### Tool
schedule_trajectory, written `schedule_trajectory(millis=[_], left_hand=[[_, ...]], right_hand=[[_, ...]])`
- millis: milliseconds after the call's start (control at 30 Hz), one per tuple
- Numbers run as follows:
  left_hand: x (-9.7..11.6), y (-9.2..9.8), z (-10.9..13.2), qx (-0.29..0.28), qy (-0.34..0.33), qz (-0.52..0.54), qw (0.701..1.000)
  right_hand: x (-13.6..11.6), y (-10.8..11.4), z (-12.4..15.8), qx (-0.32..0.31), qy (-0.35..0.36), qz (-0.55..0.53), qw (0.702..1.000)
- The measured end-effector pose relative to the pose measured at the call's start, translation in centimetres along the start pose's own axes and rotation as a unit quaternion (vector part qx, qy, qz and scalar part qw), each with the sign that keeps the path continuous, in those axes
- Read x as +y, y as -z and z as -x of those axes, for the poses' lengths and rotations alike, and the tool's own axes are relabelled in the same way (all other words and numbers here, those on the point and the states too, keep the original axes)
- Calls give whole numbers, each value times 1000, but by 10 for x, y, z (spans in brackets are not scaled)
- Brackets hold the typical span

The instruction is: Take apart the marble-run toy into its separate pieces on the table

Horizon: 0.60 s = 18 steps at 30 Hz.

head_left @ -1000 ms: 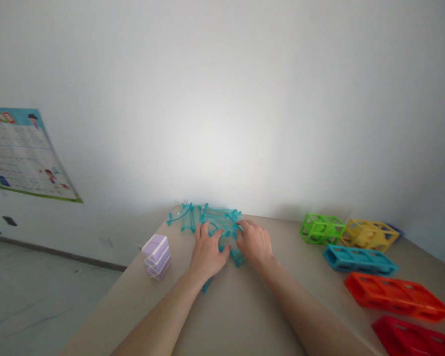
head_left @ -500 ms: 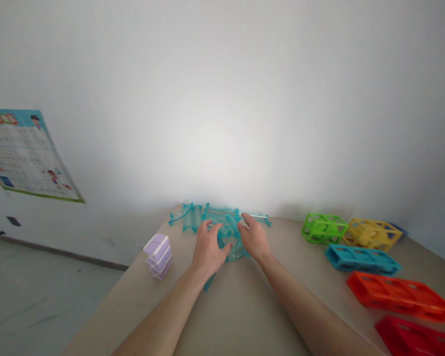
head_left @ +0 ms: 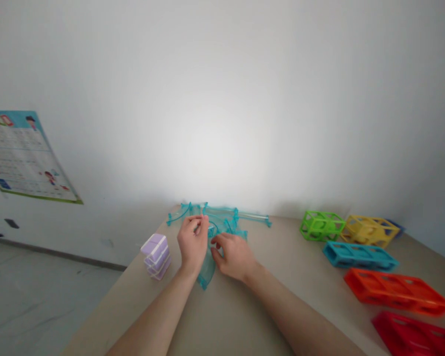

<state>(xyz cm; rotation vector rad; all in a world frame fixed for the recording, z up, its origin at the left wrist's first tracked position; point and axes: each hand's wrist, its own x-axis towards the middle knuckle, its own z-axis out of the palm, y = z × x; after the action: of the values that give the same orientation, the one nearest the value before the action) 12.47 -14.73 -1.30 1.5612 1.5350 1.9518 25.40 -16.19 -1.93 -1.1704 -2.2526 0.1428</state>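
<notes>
A pile of clear teal curved track pieces [head_left: 222, 220] lies at the far middle of the beige table [head_left: 244, 306]. My left hand [head_left: 192, 243] is curled with its fingertips pinched on one teal track piece at the pile's left part. My right hand [head_left: 233, 256] sits just to its right, fingers bent and pinching the edge of a curved teal piece [head_left: 206, 269] that reaches toward me. A stack of lilac blocks [head_left: 156, 256] stands left of my left hand.
Open-frame blocks lie in a row on the right: green [head_left: 322, 226], yellow [head_left: 369, 231], blue [head_left: 359, 256], orange [head_left: 396, 290], red [head_left: 417, 336]. A white wall rises behind the table. A poster [head_left: 20, 158] hangs low at the left, above a grey floor.
Both hands have drawn back toward me and to the left from the pile's middle. Their fingers have gone from spread over the pieces to pinched on them.
</notes>
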Motion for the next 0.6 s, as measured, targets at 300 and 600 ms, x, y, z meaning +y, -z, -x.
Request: schedule_trajectory(millis=[300,600], left_hand=[[-25,-3,-8,-21,136,-113,984],[-34,0,-12,2,237,5,972]], right_hand=[[-5,-13,6,17,-58,60,996],[4,-19,10,5,-53,70,996]])
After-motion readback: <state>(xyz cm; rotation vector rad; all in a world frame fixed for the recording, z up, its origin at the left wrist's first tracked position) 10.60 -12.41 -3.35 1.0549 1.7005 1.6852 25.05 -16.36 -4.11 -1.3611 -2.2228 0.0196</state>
